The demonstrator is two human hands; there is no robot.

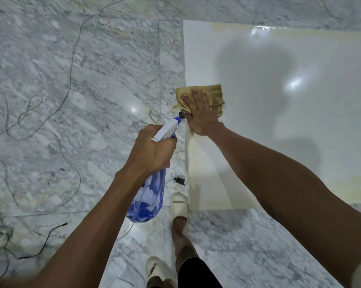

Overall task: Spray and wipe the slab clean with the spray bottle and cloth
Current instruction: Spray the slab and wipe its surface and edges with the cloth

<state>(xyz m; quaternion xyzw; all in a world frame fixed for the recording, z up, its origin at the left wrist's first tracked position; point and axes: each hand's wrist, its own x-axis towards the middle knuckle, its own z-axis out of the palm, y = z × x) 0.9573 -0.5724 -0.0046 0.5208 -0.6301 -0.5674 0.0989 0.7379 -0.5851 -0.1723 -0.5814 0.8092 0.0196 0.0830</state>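
Observation:
A glossy white slab (279, 121) fills the right half of the head view, with yellowish stains along its far and left borders. A tan cloth (211, 92) lies at the slab's left edge, partly hanging over it. My right hand (202, 113) presses flat on the cloth, fingers spread. My left hand (152, 150) grips the neck of a blue translucent spray bottle (149, 196) with a white trigger head, held just left of the slab; its nozzle points toward the cloth.
Grey marble floor (71, 100) surrounds the slab. Thin cables (71, 65) snake across the floor at left. A small black object (179, 180) lies by the slab's left edge. My feet in pale slippers (179, 204) stand at the slab's near corner.

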